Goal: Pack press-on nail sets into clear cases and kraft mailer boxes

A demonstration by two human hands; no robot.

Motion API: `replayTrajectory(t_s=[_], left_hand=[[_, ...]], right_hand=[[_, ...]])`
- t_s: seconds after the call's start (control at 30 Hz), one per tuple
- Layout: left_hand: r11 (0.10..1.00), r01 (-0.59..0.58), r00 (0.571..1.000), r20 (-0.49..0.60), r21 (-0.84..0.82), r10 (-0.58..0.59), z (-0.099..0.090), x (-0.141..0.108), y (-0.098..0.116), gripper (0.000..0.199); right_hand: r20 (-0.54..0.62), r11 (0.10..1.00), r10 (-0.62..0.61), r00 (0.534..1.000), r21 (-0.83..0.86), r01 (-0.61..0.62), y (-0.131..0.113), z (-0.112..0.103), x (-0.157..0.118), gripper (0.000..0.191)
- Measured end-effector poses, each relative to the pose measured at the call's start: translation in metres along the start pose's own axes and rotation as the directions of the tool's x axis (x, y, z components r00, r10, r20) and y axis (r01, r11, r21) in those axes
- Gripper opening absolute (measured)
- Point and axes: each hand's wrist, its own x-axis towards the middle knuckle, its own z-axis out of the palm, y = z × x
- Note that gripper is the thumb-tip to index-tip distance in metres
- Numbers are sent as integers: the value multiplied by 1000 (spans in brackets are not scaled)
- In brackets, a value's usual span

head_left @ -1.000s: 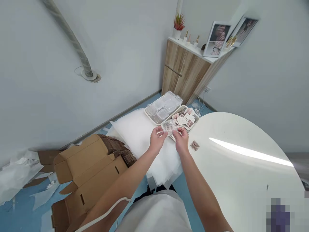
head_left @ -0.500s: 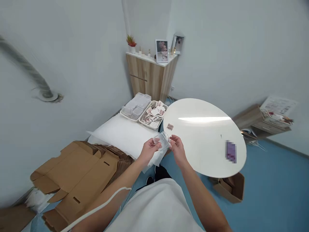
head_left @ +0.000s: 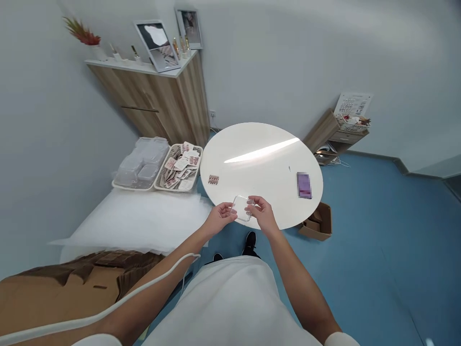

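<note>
A clear square plastic box [head_left: 240, 207] with rounded corners is held level over the near edge of the white oval table [head_left: 266, 132]. My left hand [head_left: 219, 217] pinches its left side between thumb and fingers. On the opposite side, my right hand [head_left: 264, 215] grips the right edge, fingertips showing through the clear plastic. Whether anything lies inside the box I cannot make out. A small patterned set that looks like false nails [head_left: 213, 179] rests on the table, beyond my left hand.
Left of the table, a white basket [head_left: 200, 156] holds patterned cards; beside it are stacked clear plastic boxes [head_left: 144, 161]. White sheets [head_left: 140, 216] and flattened cardboard [head_left: 39, 298] lie nearer. A pixelated purple item [head_left: 304, 185] lies on the table, with a cardboard box [head_left: 326, 223] below.
My view has swung right, toward the table. Both hands have brought the clear box from between the white sheets and table to the table's near edge, and it appears flatter.
</note>
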Motion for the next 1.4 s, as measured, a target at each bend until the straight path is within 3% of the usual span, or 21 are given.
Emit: replayTrajectory(t_s=[0.13, 0.4, 0.53, 0.67, 0.77, 0.83, 0.9, 1.03, 1.2, 1.33, 1.4], left_hand=[[1000, 2, 999, -46, 20, -1, 32, 28, -1, 36], [995, -84, 966, -239, 52, 94, 73, 84, 0, 38], [997, -45, 963, -261, 57, 58, 91, 100, -8, 44], [996, 66, 974, -220, 53, -53, 105, 106, -20, 45], [990, 120, 970, -223, 77, -100, 110, 110, -25, 35], [981, 126, 972, -214, 150, -92, 110, 115, -25, 32], [967, 111, 987, -142, 231, -80, 108, 121, -23, 32], [965, 66, 998, -9, 252, -65, 107, 134, -19, 47], [981, 104, 994, -60, 162, -95, 102, 135, -22, 61], [982, 171, 984, 40, 76, -174, 96, 130, -29, 50], [984, 172, 984, 40, 50, -174, 95, 130, -32, 46]], right_hand=[[-53, 995, 53, 997, 85, -48, -3, -39, 12, 33], [50, 982, 142, 989, 117, -147, 5, -99, 44, 38], [85, 974, 191, 978, 108, -200, 6, -118, 57, 51], [104, 961, 234, 967, 124, -246, 10, -131, 67, 53], [156, 957, 274, 949, 52, -285, 16, -139, 74, 56], [126, 969, 247, 961, -31, -245, 17, -144, 79, 61], [95, 977, 197, 976, -101, -188, 16, -149, 87, 63], [210, 972, 203, 956, -161, -171, 11, -153, 99, 44], [64, 968, 249, 966, 0, -250, 10, -147, 93, 39], [8, 962, 262, 965, 81, -262, 13, -139, 79, 42], [-3, 965, 252, 968, 72, -251, 16, -136, 75, 44]])
